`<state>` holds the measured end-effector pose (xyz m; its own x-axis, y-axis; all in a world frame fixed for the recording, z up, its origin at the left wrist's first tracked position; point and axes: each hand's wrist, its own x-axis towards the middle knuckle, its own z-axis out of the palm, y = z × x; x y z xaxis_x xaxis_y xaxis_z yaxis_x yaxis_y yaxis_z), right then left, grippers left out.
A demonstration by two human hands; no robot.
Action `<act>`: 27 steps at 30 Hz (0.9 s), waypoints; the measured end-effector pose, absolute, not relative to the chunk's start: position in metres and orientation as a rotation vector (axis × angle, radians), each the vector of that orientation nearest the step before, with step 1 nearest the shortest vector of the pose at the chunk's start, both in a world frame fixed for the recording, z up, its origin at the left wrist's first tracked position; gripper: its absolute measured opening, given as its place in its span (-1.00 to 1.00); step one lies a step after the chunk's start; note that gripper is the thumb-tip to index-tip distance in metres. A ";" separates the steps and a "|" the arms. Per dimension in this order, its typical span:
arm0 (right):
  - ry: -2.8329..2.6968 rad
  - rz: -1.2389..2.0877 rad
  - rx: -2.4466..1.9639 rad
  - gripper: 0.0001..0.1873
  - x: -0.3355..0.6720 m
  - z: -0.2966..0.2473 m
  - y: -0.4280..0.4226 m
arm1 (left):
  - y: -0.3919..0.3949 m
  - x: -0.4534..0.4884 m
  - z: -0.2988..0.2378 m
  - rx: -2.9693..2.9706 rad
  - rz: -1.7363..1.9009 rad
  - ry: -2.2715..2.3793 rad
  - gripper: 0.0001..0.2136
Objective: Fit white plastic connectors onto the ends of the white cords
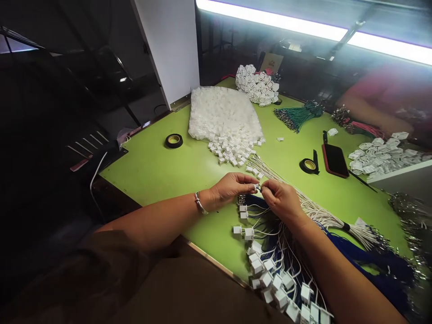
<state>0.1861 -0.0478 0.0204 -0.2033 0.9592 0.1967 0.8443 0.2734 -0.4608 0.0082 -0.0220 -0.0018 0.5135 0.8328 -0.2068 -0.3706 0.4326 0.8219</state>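
Over the green table my left hand (pixel 232 189) pinches a small white plastic connector (pixel 256 186) between thumb and fingertips. My right hand (pixel 281 198) meets it fingertip to fingertip, closed on a thin wire (pixel 259 189) that runs to the connector; most of the wire is hidden by the fingers. Below my right hand lie several white connectors with wires attached (pixel 266 265), hanging toward the table's front edge. A bundle of white wires (pixel 313 209) passes behind my right wrist. Blue wires (pixel 371 256) lie to the right, beyond my forearm.
A clear bag (pixel 222 108) spills loose white connectors (pixel 232 150) ahead. Black tape rolls (pixel 173 141) lie on the green table (pixel 145 166). A phone (pixel 335 159), green wires (pixel 300 114) and piled white pieces (pixel 384 153) are at right. Another person's arm (pixel 374 112) rests across the table.
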 end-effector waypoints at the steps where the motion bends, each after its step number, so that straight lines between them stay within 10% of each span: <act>1: -2.106 0.339 -1.617 -0.76 0.187 0.019 -0.048 | -0.022 0.008 -0.001 0.786 0.821 0.671 -0.66; 27: -1.867 0.683 -1.565 -0.83 0.181 0.016 -0.049 | -0.019 0.009 -0.004 1.028 0.842 0.791 -0.79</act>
<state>0.1806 -0.0486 0.0164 -0.1232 0.9851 0.1196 0.6752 0.1715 -0.7174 0.0092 -0.0195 -0.0039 0.4555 0.8761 -0.1582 -0.2122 0.2794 0.9364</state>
